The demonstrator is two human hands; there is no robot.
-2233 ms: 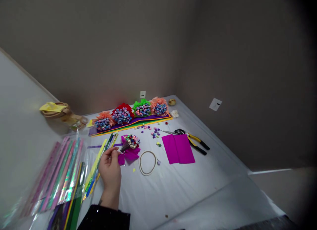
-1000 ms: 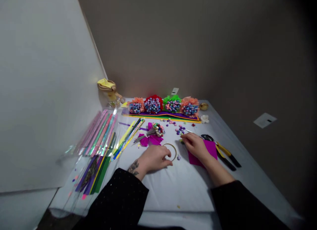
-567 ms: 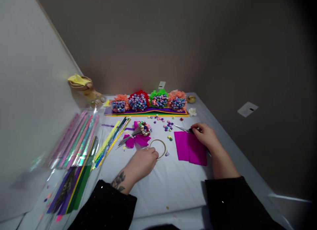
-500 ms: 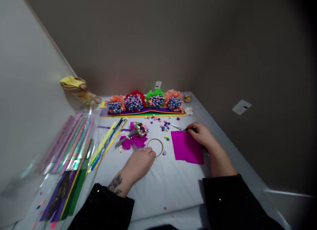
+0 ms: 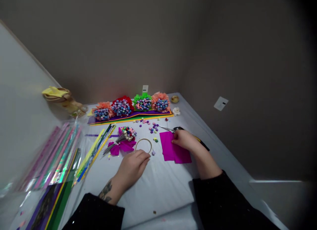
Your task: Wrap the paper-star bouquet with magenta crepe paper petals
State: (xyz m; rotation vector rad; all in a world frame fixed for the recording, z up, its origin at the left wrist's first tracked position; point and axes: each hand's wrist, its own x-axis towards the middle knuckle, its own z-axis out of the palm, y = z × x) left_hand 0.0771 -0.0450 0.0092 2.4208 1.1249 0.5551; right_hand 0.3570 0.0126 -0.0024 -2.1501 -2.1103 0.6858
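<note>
Along the far edge of the white-covered table (image 5: 158, 198), four full bunches of paper stars (image 5: 121, 108) sit in a row on stacked coloured sheets (image 5: 131, 117), each backed by a frill of crepe paper, and they look finished. Nearer the middle, a smaller bunch of stars on wire stems (image 5: 127, 133) lies on a crumpled piece of magenta crepe paper (image 5: 123, 146). Its stems are bare, so it looks less far along than the row behind it. Loose stars (image 5: 154, 127) are scattered between the two, and a thin tan ring (image 5: 143, 139) lies just beyond the person's left hand (image 5: 132, 167), which rests on the table with its fingers half curled, holding nothing I can see. The right hand (image 5: 184, 141) presses on a flat sheet of magenta crepe paper (image 5: 173, 150) toward the right side of the table. Its fingers (image 5: 174, 133) bend down right beside the black handles of a pair of scissors (image 5: 168, 128), and from here I cannot tell whether they have hold of them. Yellow-handled pliers (image 5: 201, 142) poke out past that hand, and clear sleeves of shiny paper strips (image 5: 56, 154) lie along the left edge.
</note>
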